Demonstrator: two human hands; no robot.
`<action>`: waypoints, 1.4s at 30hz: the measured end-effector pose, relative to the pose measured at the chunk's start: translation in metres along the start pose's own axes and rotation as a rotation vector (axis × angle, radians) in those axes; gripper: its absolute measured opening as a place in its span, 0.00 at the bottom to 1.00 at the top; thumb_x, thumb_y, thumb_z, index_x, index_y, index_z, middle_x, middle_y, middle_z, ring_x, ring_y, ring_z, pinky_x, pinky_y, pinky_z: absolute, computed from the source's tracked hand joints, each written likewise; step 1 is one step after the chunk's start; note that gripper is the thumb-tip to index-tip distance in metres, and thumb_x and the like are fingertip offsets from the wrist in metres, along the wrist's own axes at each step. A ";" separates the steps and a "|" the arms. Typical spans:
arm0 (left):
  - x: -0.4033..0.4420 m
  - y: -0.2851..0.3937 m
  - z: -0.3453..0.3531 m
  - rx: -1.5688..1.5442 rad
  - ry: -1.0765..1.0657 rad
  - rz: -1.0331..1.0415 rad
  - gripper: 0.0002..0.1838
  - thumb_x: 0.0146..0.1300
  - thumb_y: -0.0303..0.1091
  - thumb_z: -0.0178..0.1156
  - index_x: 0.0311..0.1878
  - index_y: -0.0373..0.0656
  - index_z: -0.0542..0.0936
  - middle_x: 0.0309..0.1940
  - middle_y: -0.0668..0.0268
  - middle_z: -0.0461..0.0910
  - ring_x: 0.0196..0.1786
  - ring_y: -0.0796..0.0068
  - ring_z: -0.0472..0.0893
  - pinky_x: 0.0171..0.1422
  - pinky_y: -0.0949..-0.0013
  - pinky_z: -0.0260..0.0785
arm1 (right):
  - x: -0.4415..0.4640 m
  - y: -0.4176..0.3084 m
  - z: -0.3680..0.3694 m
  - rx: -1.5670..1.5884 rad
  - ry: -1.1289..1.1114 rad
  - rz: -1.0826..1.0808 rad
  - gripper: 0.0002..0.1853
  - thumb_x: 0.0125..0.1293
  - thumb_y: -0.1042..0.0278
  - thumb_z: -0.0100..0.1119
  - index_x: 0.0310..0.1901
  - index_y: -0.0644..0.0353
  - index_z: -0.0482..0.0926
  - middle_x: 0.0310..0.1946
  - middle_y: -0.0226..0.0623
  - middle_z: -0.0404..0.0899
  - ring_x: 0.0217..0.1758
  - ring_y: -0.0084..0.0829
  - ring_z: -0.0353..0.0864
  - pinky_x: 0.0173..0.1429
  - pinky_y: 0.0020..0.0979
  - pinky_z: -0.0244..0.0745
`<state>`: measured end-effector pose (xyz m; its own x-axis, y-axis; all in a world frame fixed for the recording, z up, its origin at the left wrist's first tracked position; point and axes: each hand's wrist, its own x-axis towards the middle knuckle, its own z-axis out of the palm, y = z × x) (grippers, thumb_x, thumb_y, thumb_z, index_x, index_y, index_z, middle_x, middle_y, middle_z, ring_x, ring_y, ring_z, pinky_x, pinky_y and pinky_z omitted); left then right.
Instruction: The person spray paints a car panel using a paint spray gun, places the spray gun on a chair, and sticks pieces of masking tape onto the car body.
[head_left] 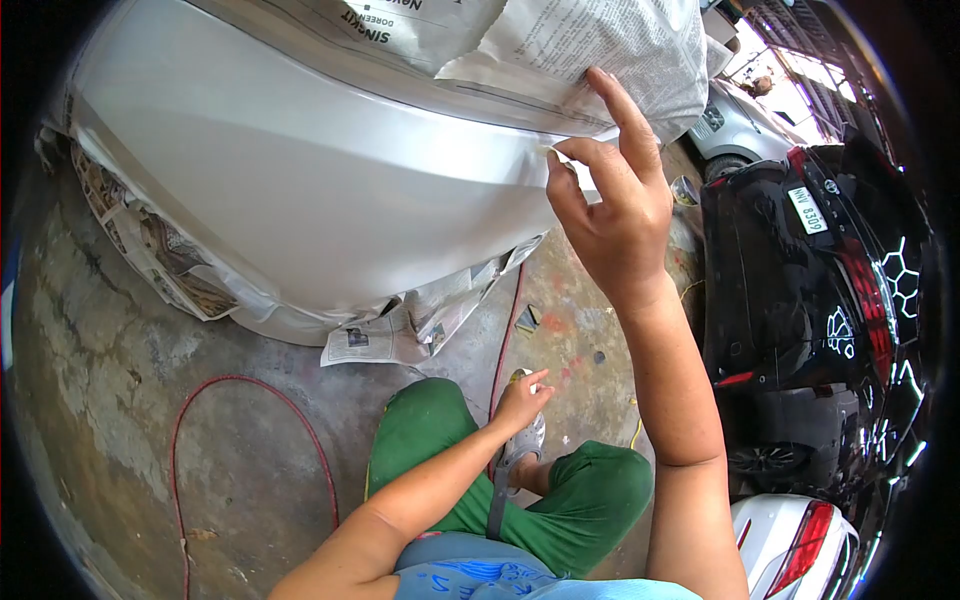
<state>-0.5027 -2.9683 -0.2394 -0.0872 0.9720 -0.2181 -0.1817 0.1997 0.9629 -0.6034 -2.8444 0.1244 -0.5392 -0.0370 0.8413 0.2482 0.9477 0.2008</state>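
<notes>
My right hand (620, 205) is raised at the corner of a white car body panel (330, 160). Its thumb and index finger pinch a small pale strip (551, 151), perhaps tape. Another finger reaches up to the newspaper masking (600, 60) that covers the part above the panel. Over my green trousers, my left hand (522, 402) hangs low by my shoe, fingers loosely curled and a little apart, with nothing visible in them. More newspaper (385, 338) hangs along the panel's lower edge, and a further masked patch (165, 260) lies at its left.
A red hose (250, 378) loops over the stained concrete floor (110, 400) and runs up beside my leg. To the right stand a black car (770, 270), a white car (780, 525) and a silver car (740, 120). A small container (685, 191) sits beyond my right hand.
</notes>
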 end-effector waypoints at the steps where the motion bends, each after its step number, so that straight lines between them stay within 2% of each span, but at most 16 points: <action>1: 0.000 0.000 0.000 -0.003 0.002 0.002 0.29 0.63 0.41 0.66 0.65 0.38 0.79 0.37 0.57 0.88 0.37 0.67 0.86 0.45 0.64 0.76 | 0.000 0.000 0.000 0.000 0.001 -0.005 0.12 0.46 0.79 0.70 0.34 0.62 0.81 0.64 0.53 0.75 0.66 0.53 0.77 0.69 0.47 0.72; 7: -0.001 0.002 -0.001 0.012 -0.011 -0.001 0.29 0.63 0.42 0.65 0.66 0.38 0.78 0.39 0.56 0.88 0.38 0.65 0.86 0.46 0.64 0.76 | 0.000 -0.003 0.002 -0.008 -0.001 0.005 0.12 0.46 0.78 0.70 0.35 0.62 0.82 0.65 0.54 0.75 0.67 0.54 0.76 0.69 0.47 0.72; 10: -0.002 0.003 -0.001 0.003 -0.023 -0.013 0.29 0.64 0.42 0.65 0.66 0.38 0.78 0.40 0.55 0.88 0.39 0.64 0.86 0.47 0.63 0.76 | 0.001 -0.008 -0.002 -0.008 -0.050 0.028 0.07 0.56 0.83 0.69 0.36 0.64 0.83 0.68 0.54 0.72 0.71 0.50 0.74 0.71 0.45 0.75; 13: -0.002 0.004 -0.002 -0.013 -0.026 -0.016 0.29 0.64 0.42 0.65 0.66 0.38 0.78 0.40 0.54 0.88 0.40 0.63 0.86 0.47 0.63 0.76 | 0.002 -0.009 -0.002 -0.033 -0.055 0.029 0.07 0.55 0.83 0.69 0.36 0.63 0.83 0.68 0.53 0.72 0.71 0.50 0.74 0.71 0.45 0.75; 16: -0.003 0.006 -0.002 0.019 -0.025 -0.013 0.29 0.63 0.42 0.65 0.66 0.37 0.78 0.40 0.54 0.88 0.40 0.62 0.86 0.48 0.63 0.76 | 0.000 -0.004 0.002 -0.043 -0.020 0.001 0.12 0.46 0.78 0.70 0.35 0.62 0.81 0.66 0.53 0.73 0.68 0.54 0.75 0.70 0.47 0.72; 37: -0.004 0.000 -0.004 0.079 -0.013 0.010 0.29 0.64 0.43 0.65 0.66 0.38 0.78 0.41 0.53 0.88 0.42 0.61 0.87 0.48 0.62 0.76 | 0.002 -0.003 -0.013 0.026 -0.033 0.044 0.11 0.49 0.79 0.68 0.35 0.61 0.79 0.63 0.51 0.78 0.64 0.50 0.79 0.72 0.53 0.70; 40: -0.001 -0.014 -0.003 0.103 0.016 0.066 0.26 0.65 0.39 0.65 0.65 0.38 0.79 0.36 0.62 0.87 0.31 0.76 0.83 0.40 0.68 0.76 | -0.006 -0.014 -0.044 0.017 0.014 0.095 0.13 0.49 0.78 0.68 0.38 0.62 0.79 0.63 0.53 0.77 0.64 0.51 0.79 0.72 0.53 0.69; 42: -0.003 -0.012 -0.010 0.140 -0.041 -0.029 0.27 0.64 0.41 0.66 0.63 0.38 0.79 0.40 0.56 0.87 0.38 0.67 0.85 0.45 0.64 0.76 | -0.028 -0.026 -0.066 0.042 -0.021 0.134 0.14 0.47 0.77 0.69 0.39 0.62 0.79 0.63 0.54 0.77 0.65 0.52 0.78 0.71 0.54 0.68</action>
<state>-0.5099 -2.9750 -0.2516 -0.0431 0.9692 -0.2426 -0.0453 0.2407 0.9696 -0.5417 -2.8891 0.1284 -0.5207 0.0973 0.8482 0.2860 0.9560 0.0659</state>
